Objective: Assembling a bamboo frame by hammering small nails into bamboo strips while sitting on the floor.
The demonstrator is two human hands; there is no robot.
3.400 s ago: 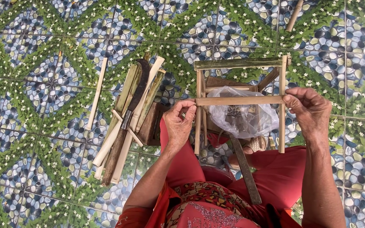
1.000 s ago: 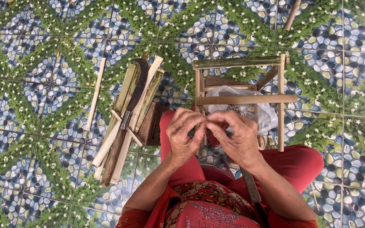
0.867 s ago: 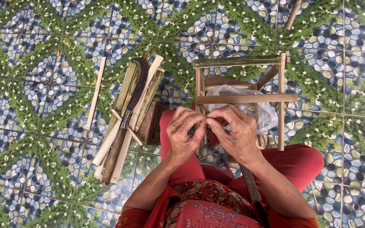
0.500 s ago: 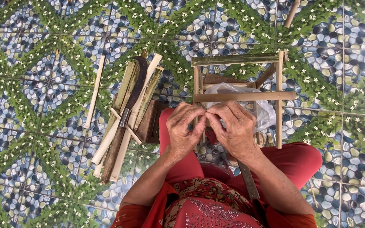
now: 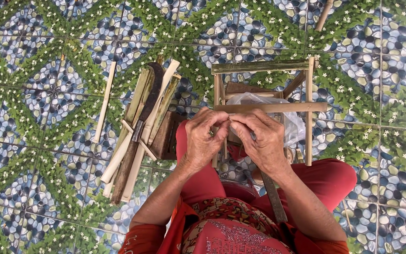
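Note:
A small frame of bamboo sticks (image 5: 309, 89) stands on the tiled floor in front of my knees. My left hand (image 5: 204, 141) and my right hand (image 5: 259, 140) meet fingertip to fingertip just below the frame's middle crossbar (image 5: 301, 107). The fingers pinch something small between them; I cannot tell what it is. A crumpled clear plastic bag (image 5: 293, 123) lies inside the frame, partly behind my right hand.
Left of my hands lies a heap of split bamboo strips (image 5: 139, 127) with a dark curved knife (image 5: 142, 122) on top. One loose strip (image 5: 105, 102) lies further left. A brown wooden block (image 5: 165, 136) sits by my left knee, and a flat strip (image 5: 274, 197) rests on my red-clothed lap.
Earlier my hands were apart, holding the frame's crossbar at both ends. They came together below the bar and have since edged slightly upward, fingertips working close together.

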